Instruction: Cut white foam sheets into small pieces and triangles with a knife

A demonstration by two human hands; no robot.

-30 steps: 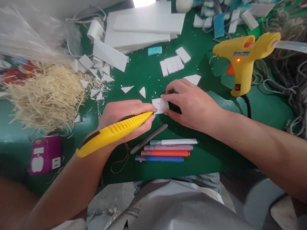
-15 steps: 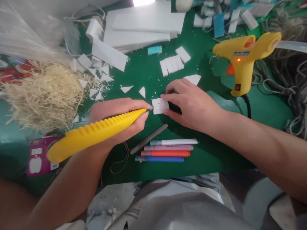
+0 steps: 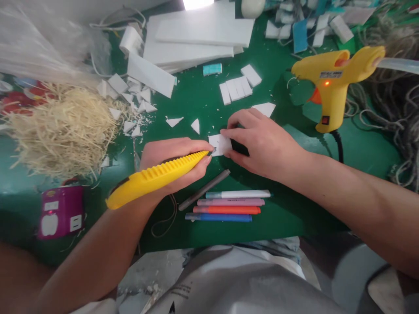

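Note:
My left hand [image 3: 176, 163] is closed round a yellow utility knife [image 3: 160, 176], whose tip meets the left part of a small white foam piece [image 3: 216, 141]. With thumb and fingers, my right hand [image 3: 258, 139] pinches the right side of that foam piece against the green table [image 3: 288, 209]. Small dark marks or slits show on the foam's top face. Two foam scraps, a triangle [image 3: 195, 126] and a sliver [image 3: 174, 121], lie just beyond it. Farther back rest several cut foam strips [image 3: 236, 89] in a row.
Several markers [image 3: 229, 209] lie in front of my hands. To the right stands a yellow glue gun [image 3: 330, 74] with its light on, beside grey cord [image 3: 382, 96]. Straw [image 3: 65, 131] and a purple box [image 3: 60, 213] are at left, white foam sheets [image 3: 196, 30] at the back.
My left hand has moved right with the utility knife, bringing its tip from the foam piece's left edge onto its surface. My right hand stays on the foam.

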